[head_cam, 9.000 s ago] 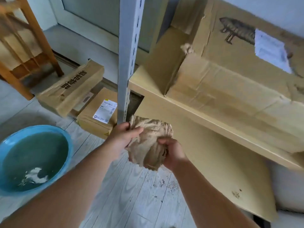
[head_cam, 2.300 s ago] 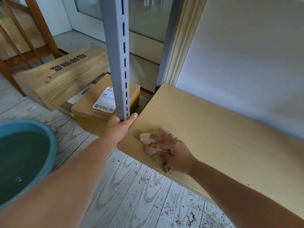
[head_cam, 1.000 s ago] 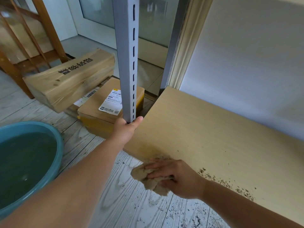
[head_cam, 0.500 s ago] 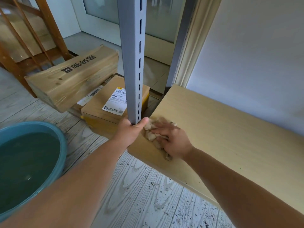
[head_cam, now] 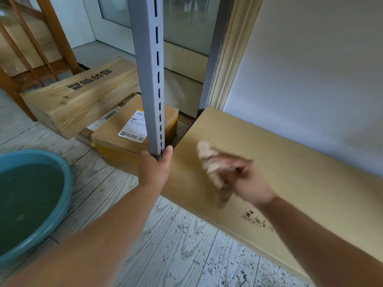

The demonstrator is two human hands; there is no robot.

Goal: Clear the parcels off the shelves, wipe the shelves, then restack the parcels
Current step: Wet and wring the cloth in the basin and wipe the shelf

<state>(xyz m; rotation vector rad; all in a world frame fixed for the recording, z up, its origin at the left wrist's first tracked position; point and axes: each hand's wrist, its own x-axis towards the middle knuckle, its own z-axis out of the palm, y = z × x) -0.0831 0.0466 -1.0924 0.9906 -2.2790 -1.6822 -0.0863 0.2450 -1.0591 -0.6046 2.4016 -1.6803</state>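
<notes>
while left hand [head_cam: 154, 168] grips post [head_cam: 148, 75], right hand [head_cam: 243, 180] clutches blurred rag [head_cam: 209, 162], long axis toward shelf [head_cam: 290, 172] back

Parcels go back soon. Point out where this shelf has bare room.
The shelf is bare from the wall forward, right of the right hand and its rag. Crumbs lie near its front edge. The left corner is crowded: the left hand grips the post there.
</notes>
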